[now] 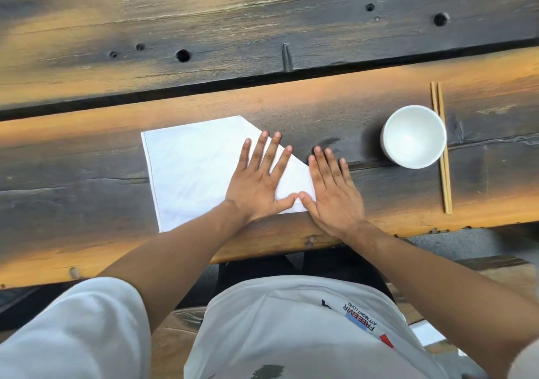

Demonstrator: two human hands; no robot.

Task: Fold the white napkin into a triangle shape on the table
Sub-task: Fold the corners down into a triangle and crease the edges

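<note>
Left hand and right hand lie flat, fingers spread, thumbs seemingly touching.

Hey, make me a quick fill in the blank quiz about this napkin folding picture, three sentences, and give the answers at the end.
1. Both hands, the left hand and the right hand, lie flat with the two ____ touching tip to tip.
2. The white napkin lies on a table made of ____.
3. Beside the white bowl, on its right, lies a pair of ____.

Answers: thumbs; wood; chopsticks
</note>
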